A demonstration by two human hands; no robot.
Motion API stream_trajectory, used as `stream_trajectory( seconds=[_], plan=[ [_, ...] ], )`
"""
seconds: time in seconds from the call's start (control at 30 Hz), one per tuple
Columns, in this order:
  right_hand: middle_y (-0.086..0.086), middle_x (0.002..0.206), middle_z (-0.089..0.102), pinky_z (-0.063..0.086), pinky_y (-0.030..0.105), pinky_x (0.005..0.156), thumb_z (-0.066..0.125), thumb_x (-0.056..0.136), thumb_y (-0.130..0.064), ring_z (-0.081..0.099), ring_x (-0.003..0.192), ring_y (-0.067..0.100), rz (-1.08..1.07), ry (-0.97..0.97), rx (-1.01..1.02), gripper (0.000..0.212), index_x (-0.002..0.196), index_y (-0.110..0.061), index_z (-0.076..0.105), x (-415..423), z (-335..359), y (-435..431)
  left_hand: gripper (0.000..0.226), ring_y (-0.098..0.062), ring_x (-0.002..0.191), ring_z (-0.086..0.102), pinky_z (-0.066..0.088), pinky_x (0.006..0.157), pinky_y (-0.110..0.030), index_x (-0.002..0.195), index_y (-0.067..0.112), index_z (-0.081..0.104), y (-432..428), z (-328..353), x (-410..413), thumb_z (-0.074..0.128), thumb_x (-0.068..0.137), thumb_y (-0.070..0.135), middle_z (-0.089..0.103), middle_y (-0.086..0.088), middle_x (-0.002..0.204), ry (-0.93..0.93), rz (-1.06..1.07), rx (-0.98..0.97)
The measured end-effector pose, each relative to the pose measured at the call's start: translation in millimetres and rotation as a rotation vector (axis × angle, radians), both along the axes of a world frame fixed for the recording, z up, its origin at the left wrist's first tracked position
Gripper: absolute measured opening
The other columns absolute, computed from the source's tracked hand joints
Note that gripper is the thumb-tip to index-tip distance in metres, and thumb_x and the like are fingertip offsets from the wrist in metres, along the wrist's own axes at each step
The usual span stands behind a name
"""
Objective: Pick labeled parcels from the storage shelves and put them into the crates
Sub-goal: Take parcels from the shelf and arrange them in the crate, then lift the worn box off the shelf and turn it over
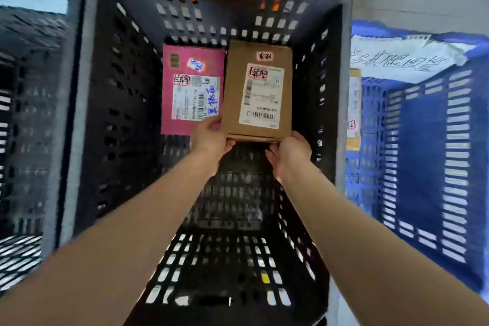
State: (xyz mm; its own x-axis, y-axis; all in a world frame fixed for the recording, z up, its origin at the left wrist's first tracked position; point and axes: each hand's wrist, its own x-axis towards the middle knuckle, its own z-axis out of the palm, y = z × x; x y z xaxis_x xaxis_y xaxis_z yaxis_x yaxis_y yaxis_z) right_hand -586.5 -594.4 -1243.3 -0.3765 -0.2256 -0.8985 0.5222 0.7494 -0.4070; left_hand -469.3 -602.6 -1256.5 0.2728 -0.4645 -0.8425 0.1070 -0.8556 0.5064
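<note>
Both hands reached into the black perforated plastic crate (119, 114), the left hand (211, 137) gripping the near left corner and the right hand (291, 151) the near right corner of the flat brown cardboard parcel with a white barcode label (258, 92). That parcel was at the crate's far end, directly beside a flat pink labelled parcel (185, 87); whether it rested on the floor could not be told. A blue slotted plastic crate (423, 140) stood alongside on the right.

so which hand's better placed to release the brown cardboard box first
Right hand, probably: it holds the box over bare black plastic crate floor; left hand overlaps the flat pink mailer.
</note>
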Motion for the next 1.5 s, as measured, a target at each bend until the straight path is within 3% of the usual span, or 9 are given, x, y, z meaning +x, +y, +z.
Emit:
stream_trajectory(
  seconds=[0.1, 0.2, 0.37, 0.43, 0.6, 0.8, 1.0, 1.2, 1.5],
  plan=[
    [0.008, 0.136, 0.050, 0.039, 0.031, 0.100, 0.031, 0.099, -0.014, 0.051, 0.119, 0.024, -0.060, -0.086, 0.017, 0.041, 0.140, -0.016, 0.037, -1, -15, -11, 0.036, -0.022, 0.076, 0.059, 0.056, 0.068, -0.027, 0.127, 0.011, 0.051, -9, -28, -4, 0.053, 0.091, 0.007, 0.060, -0.010, 0.116, -0.033, -0.079, -0.009],
    [0.019, 0.139, 0.045, 0.041, 0.039, 0.100, 0.035, 0.096, -0.006, 0.048, 0.126, 0.033, 0.172, 0.023, 0.075, 0.040, 0.135, -0.001, 0.037, -4, -8, 0, 0.036, -0.035, 0.104, 0.060, 0.051, 0.092, -0.041, 0.126, 0.012, 0.051, 5, -16, -2, 0.052, 0.090, 0.017, 0.060, -0.015, 0.119, -0.114, -0.178, 0.023],
    [0.016, 0.096, 0.061, 0.049, 0.042, 0.089, 0.041, 0.093, -0.002, 0.050, 0.123, 0.037, 0.427, 0.081, 0.128, 0.039, 0.133, -0.003, 0.044, 0, 69, 31, 0.034, -0.034, 0.112, 0.058, 0.046, 0.095, -0.038, 0.124, 0.009, 0.055, 49, 76, 26, 0.051, 0.092, 0.018, 0.061, -0.018, 0.120, -0.074, -0.119, 0.078],
    [0.010, 0.089, 0.059, 0.051, 0.036, 0.076, 0.047, 0.094, -0.007, 0.055, 0.118, 0.034, 0.526, 0.028, 0.115, 0.031, 0.125, -0.005, 0.051, 9, 119, 31, 0.030, -0.030, 0.103, 0.061, 0.048, 0.091, -0.037, 0.120, 0.007, 0.058, 67, 130, 48, 0.052, 0.091, 0.015, 0.065, -0.018, 0.109, -0.047, -0.065, 0.087],
    [0.013, 0.117, 0.064, 0.047, 0.025, 0.074, 0.052, 0.094, -0.017, 0.063, 0.105, 0.023, 0.997, -0.095, 0.017, 0.010, 0.097, -0.011, 0.058, 47, 249, 20, 0.008, -0.010, 0.068, 0.054, 0.041, 0.050, -0.015, 0.095, 0.012, 0.056, 108, 267, 103, 0.048, 0.095, 0.011, 0.059, -0.007, 0.081, 0.067, 0.084, 0.049],
    [0.011, 0.111, 0.064, 0.044, 0.032, 0.091, 0.048, 0.096, -0.023, 0.061, 0.097, 0.021, 1.397, -0.172, -0.240, 0.019, 0.109, -0.012, 0.056, 134, 404, 34, 0.011, -0.016, 0.088, 0.062, 0.046, 0.064, -0.018, 0.098, 0.012, 0.060, 189, 421, 172, 0.053, 0.093, 0.018, 0.066, -0.005, 0.094, -0.018, 0.434, -0.078],
    [0.011, 0.109, 0.066, 0.045, 0.029, 0.089, 0.055, 0.092, -0.024, 0.064, 0.094, 0.019, 1.692, -0.304, -0.497, 0.014, 0.099, -0.013, 0.060, 243, 541, 116, 0.025, -0.015, 0.072, 0.049, 0.034, 0.059, -0.021, 0.070, 0.019, 0.050, 280, 566, 219, 0.048, 0.093, 0.009, 0.053, -0.010, 0.085, -0.151, 0.700, -0.305],
    [0.009, 0.103, 0.067, 0.047, 0.039, 0.096, 0.057, 0.091, -0.021, 0.064, 0.101, 0.023, 1.819, -0.492, -0.797, 0.006, 0.087, -0.020, 0.061, 329, 671, 256, 0.022, -0.018, 0.071, 0.057, 0.042, 0.053, -0.022, 0.073, 0.018, 0.063, 424, 689, 249, 0.052, 0.092, 0.018, 0.063, -0.004, 0.075, -0.427, 0.932, -0.490],
    [0.002, 0.102, 0.068, 0.051, 0.029, 0.085, 0.058, 0.090, -0.026, 0.065, 0.096, 0.014, 1.894, -0.689, -1.133, 0.013, 0.100, -0.019, 0.061, 385, 810, 477, 0.013, -0.015, 0.087, 0.065, 0.049, 0.075, -0.026, 0.085, 0.019, 0.066, 678, 827, 277, 0.055, 0.091, 0.020, 0.069, -0.001, 0.086, -0.798, 1.105, -0.657]
  ],
)
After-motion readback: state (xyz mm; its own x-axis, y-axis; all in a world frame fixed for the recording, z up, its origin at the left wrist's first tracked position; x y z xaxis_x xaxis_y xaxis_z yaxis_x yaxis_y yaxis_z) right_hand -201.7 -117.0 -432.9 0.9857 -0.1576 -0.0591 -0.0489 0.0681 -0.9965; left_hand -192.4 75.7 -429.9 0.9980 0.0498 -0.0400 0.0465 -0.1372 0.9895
